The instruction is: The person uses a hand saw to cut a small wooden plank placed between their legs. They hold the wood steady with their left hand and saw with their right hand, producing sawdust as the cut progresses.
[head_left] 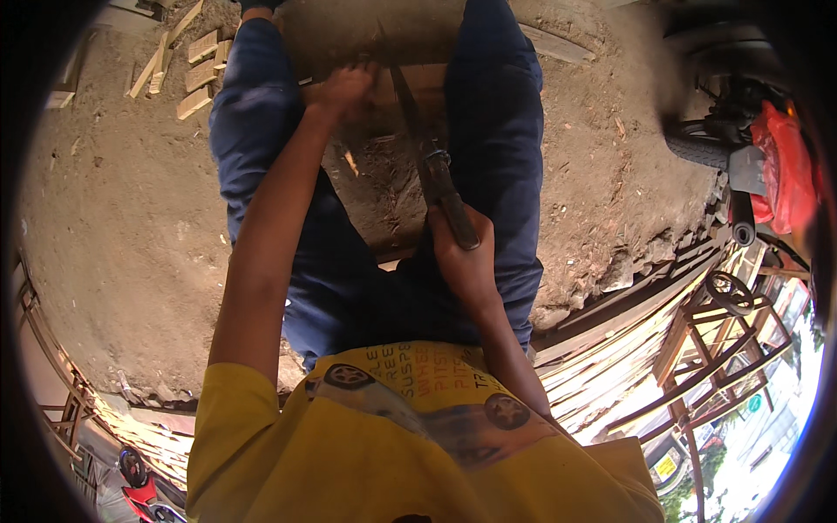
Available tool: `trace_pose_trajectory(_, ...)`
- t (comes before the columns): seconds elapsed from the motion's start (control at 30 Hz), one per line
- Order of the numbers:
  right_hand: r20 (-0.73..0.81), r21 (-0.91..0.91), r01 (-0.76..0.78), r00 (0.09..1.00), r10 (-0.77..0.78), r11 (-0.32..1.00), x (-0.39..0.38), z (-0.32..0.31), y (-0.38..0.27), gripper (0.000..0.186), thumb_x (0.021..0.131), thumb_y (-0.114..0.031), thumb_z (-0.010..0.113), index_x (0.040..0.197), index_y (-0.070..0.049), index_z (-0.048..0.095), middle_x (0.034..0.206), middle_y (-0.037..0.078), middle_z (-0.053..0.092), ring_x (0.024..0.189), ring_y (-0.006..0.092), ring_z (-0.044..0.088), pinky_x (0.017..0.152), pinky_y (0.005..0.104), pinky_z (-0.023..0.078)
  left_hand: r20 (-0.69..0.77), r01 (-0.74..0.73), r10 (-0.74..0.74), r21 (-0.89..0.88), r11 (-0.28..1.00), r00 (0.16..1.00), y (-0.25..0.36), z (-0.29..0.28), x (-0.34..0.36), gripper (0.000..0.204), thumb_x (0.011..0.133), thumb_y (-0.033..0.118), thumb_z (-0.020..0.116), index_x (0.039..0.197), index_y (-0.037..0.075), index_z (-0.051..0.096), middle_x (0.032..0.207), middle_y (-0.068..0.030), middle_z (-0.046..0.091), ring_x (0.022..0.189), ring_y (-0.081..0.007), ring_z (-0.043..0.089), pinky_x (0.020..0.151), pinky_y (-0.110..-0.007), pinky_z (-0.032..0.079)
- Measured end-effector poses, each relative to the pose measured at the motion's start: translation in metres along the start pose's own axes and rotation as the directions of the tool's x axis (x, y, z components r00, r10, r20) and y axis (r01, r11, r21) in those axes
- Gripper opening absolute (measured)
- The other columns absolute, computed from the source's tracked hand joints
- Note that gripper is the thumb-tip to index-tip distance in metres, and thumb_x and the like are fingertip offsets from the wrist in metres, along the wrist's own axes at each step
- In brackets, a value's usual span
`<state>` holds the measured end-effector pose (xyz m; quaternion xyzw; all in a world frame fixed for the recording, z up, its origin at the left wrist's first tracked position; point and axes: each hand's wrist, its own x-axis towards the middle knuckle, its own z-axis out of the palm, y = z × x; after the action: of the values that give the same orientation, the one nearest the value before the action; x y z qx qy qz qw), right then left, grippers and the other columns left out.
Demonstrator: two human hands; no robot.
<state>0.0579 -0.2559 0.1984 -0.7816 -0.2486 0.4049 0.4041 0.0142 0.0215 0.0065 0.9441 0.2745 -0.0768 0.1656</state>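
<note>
My right hand [464, 261] is closed round the dark handle of a machete [411, 109], just in front of my lap. Its long dark blade points away from me between my knees, and a metal ring shows where handle and blade meet. My left hand [347, 89] reaches out beside the inner side of my left leg, close to the blade's far part. Motion blurs its fingers, so whether they hold anything cannot be told. Beyond the blade, a reddish-brown wooden piece [423, 80] lies low between my legs, partly hidden by the blade.
Several cut wood blocks [199, 77] and thin sticks [159, 63] lie on the dirt ground at the far left. A board [558, 44] rests at the far right. On the right are a tyre [702, 150], a red plastic bag [776, 161] and a wooden frame [719, 349].
</note>
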Motion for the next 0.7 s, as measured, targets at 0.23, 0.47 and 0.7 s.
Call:
trace_pose_trajectory(0.23, -0.089, -0.04, 0.046, 0.995, -0.049, 0.998, -0.072, -0.015, 0.003, 0.016, 0.091, -0.01, 0.058, 0.079, 0.002, 0.057, 0.06, -0.002, 0.048, 0.057, 0.0029, 0.041, 0.049, 0.025, 0.034, 0.056, -0.017, 0.012, 0.09, 0.996, 0.998, 0.006, 0.0, -0.003, 0.07, 0.073, 0.021, 0.071, 0.131, -0.002, 0.038, 0.118, -0.0225, 0.058, 0.112, -0.0365, 0.056, 0.097, -0.044, 0.045)
trace_pose_trajectory(0.47, 0.002, -0.005, 0.014, 1.0, -0.014, 1.0, -0.016, 0.008, -0.002, 0.013, 0.09, -0.01, 0.059, 0.085, 0.002, 0.06, 0.061, -0.003, 0.048, 0.058, 0.0025, 0.042, 0.05, 0.024, 0.035, -0.032, -0.013, 0.016, 0.086, 0.996, 0.999, -0.014, 0.025, 0.004, 0.057, 0.074, 0.021, 0.07, 0.12, -0.001, 0.046, 0.113, -0.0213, 0.061, 0.112, -0.0356, 0.056, 0.095, -0.044, 0.046)
trace_pose_trajectory(0.7, -0.015, 0.015, -0.075, 0.997, 0.075, 0.997, -0.03, -0.008, -0.008, 0.012, 0.089, -0.009, 0.059, 0.087, 0.002, 0.06, 0.064, -0.001, 0.051, 0.061, 0.0032, 0.045, 0.053, 0.024, 0.038, -0.036, -0.017, 0.018, 0.016, 1.0, 0.999, 0.006, -0.005, -0.009, 0.059, 0.073, 0.02, 0.071, 0.121, 0.0, 0.045, 0.113, -0.0209, 0.061, 0.109, -0.0366, 0.058, 0.095, -0.045, 0.046)
